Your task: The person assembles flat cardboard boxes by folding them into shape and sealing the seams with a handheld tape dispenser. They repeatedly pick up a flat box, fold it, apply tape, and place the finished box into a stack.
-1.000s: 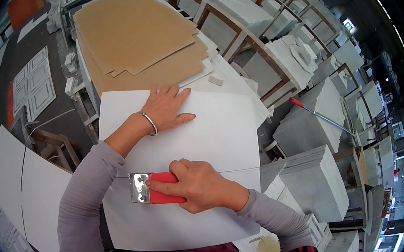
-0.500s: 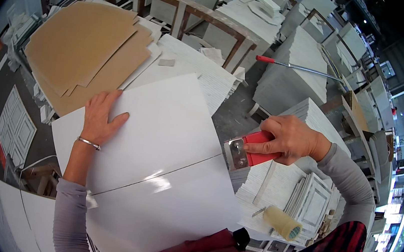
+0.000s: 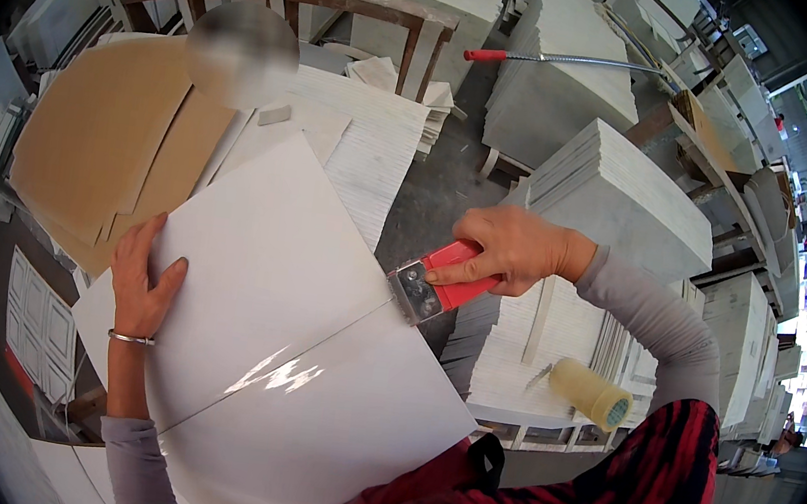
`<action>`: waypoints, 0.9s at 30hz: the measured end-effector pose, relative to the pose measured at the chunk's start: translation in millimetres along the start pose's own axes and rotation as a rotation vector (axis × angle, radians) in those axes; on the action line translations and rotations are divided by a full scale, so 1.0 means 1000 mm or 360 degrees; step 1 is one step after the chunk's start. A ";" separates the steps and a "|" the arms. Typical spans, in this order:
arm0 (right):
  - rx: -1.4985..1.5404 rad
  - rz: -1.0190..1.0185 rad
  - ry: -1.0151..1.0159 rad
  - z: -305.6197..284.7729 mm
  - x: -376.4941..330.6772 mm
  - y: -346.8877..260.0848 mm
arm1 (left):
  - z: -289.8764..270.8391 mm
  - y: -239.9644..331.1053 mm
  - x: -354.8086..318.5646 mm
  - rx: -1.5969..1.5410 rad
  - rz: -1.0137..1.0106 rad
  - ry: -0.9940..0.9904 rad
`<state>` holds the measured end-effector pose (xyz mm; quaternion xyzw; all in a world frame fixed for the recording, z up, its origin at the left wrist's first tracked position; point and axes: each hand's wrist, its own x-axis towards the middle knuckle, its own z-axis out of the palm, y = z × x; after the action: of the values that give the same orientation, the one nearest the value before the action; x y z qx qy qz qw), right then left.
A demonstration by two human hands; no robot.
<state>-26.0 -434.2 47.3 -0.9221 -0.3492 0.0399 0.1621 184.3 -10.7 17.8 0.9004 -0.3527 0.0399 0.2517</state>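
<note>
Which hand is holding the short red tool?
The right hand: it grips the short red tool with a metal end. The left hand, with a silver bangle at its wrist, holds no tool and rests on the white sheet.

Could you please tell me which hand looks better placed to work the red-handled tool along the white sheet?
Probably the right hand: it grips the red-handled tool at the white sheet's right edge. The left hand rests near the opposite edge.
</note>
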 end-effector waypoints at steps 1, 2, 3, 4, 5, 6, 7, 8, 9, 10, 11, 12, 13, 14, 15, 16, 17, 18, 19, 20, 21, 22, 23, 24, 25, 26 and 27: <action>0.0006 -0.0007 -0.0005 0.001 0.000 0.001 | -0.001 0.000 -0.001 -0.0004 -0.0004 -0.0009; 0.0007 -0.0006 -0.0009 0.000 -0.001 0.002 | -0.001 0.000 -0.001 -0.0014 -0.0008 -0.0007; 0.0010 -0.0006 -0.0012 0.002 -0.002 0.003 | -0.001 0.001 -0.001 -0.0023 -0.0014 -0.0005; 0.0013 -0.0009 -0.0017 0.004 -0.003 0.005 | -0.001 0.001 -0.002 -0.0021 -0.0021 -0.0013; 0.0028 0.0009 0.0010 0.008 -0.008 0.007 | -0.002 0.002 -0.001 -0.0021 -0.0023 -0.0020; 0.0038 0.0019 0.0036 0.015 -0.016 0.012 | -0.002 0.004 -0.001 -0.0020 -0.0029 -0.0020; 0.0049 0.0029 0.0061 0.022 -0.022 0.018 | -0.003 0.004 -0.002 -0.0016 -0.0019 -0.0021; 0.0106 0.0072 0.0081 0.031 -0.026 0.020 | -0.003 0.003 -0.001 -0.0013 -0.0006 -0.0018; 0.0162 0.0113 0.0104 0.044 -0.028 0.019 | -0.003 0.002 -0.001 -0.0008 0.0007 -0.0012; 0.0217 0.0157 0.0127 0.057 -0.029 0.019 | -0.002 0.000 -0.002 -0.0025 0.0003 0.0000; 0.0230 0.0167 0.0188 0.071 -0.026 0.018 | -0.001 -0.003 -0.002 -0.0045 0.0019 0.0001; 0.0318 0.0193 0.0215 0.079 -0.019 0.016 | 0.000 -0.008 -0.001 -0.0057 0.0038 -0.0003; 0.0378 0.0214 0.0290 0.088 -0.014 0.012 | 0.002 -0.015 -0.003 -0.0011 0.0029 -0.0009; 0.0445 0.0221 0.0384 0.099 -0.008 0.010 | 0.000 -0.025 -0.008 0.0056 0.0022 -0.0016; 0.0468 0.0232 0.0470 0.108 -0.002 0.008 | -0.004 -0.033 -0.012 0.0115 0.0009 -0.0030; 0.0487 0.0245 0.0557 0.117 0.002 0.006 | -0.010 -0.038 -0.012 0.0091 0.0003 -0.0061; 0.0503 0.0263 0.0638 0.126 0.003 0.003 | -0.012 -0.040 -0.013 0.0058 -0.0004 -0.0093; 0.0630 0.0280 0.0734 0.134 0.005 -0.001 | -0.013 -0.042 -0.011 0.0024 -0.0007 -0.0128; 0.0755 0.0291 0.0833 0.143 0.009 -0.006 | -0.013 -0.044 -0.009 0.0070 0.0016 -0.0123; 0.0883 0.0288 0.0930 0.150 0.015 -0.012 | -0.014 -0.046 -0.009 0.0121 0.0030 -0.0114; 0.0918 0.0326 0.0987 0.158 0.020 -0.017 | -0.014 -0.039 -0.003 0.0170 0.0040 -0.0110; 0.0899 0.0314 0.0974 0.163 0.024 -0.021 | -0.011 -0.028 0.000 0.0343 0.0244 -0.0056; 0.0875 0.0325 0.0958 0.165 0.027 -0.025 | -0.004 0.008 0.005 0.0494 0.0460 -0.0006; 0.0863 0.0336 0.0942 0.168 0.030 -0.030 | 0.002 0.046 0.006 0.0643 0.0673 0.0041; 0.0832 0.0321 0.0941 0.167 0.033 -0.035 | 0.008 0.085 0.005 0.0430 0.0886 -0.0149; 0.0843 0.0332 0.0940 0.169 0.032 -0.035 | 0.016 0.120 0.004 0.0214 0.1093 -0.0338; 0.0855 0.0320 0.0932 0.170 0.033 -0.034 | 0.024 0.143 0.002 0.0027 0.1228 -0.0599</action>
<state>-54.5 -342.9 -100.6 -0.8488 -0.1734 -0.1188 0.4851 89.2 -112.5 58.4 0.6961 -0.7030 -0.0309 0.1421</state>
